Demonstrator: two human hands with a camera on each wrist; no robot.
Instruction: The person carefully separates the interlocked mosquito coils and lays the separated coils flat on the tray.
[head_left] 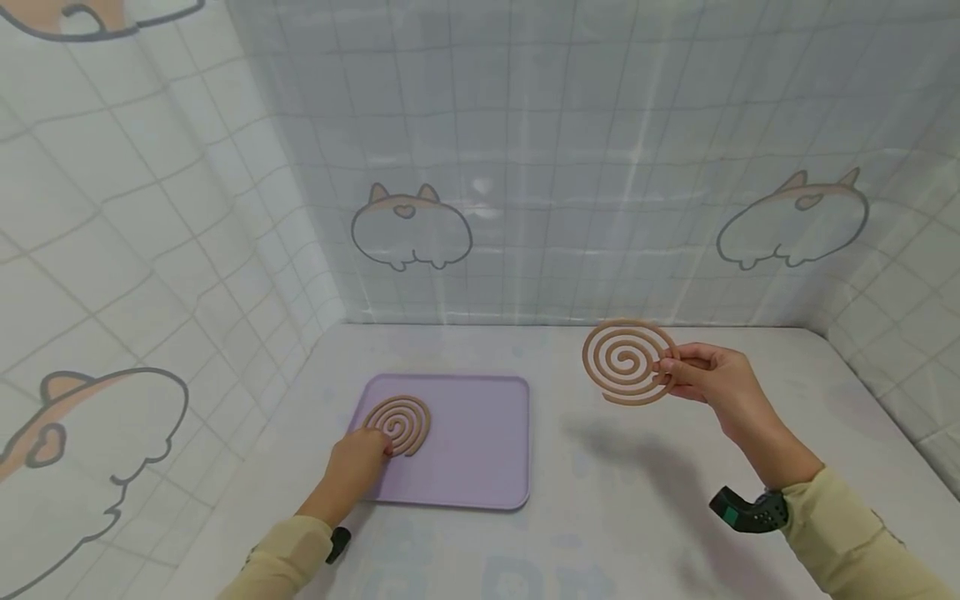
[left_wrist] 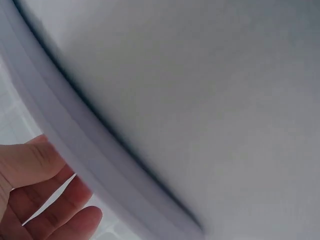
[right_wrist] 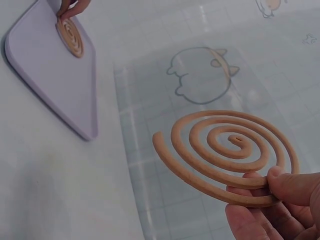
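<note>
A tan mosquito coil (head_left: 626,358) is raised above the table at the right, pinched at its outer edge between the thumb and fingers of my right hand (head_left: 716,379). In the right wrist view the coil (right_wrist: 239,143) shows a flat spiral with its loose outer end away from the hand. My left hand (head_left: 356,460) pinches the near left edge of a second coil (head_left: 395,426) over the left part of a lilac tray (head_left: 480,442). In the left wrist view, fingers (left_wrist: 37,162) show beside the tray's side; that coil is hidden there.
The tray lies on a white table (head_left: 570,517), left of centre. Tiled-pattern sheeting with cartoon animal drawings (head_left: 412,229) covers the back wall and both sides. A dark strap device (head_left: 750,510) sits at the right wrist.
</note>
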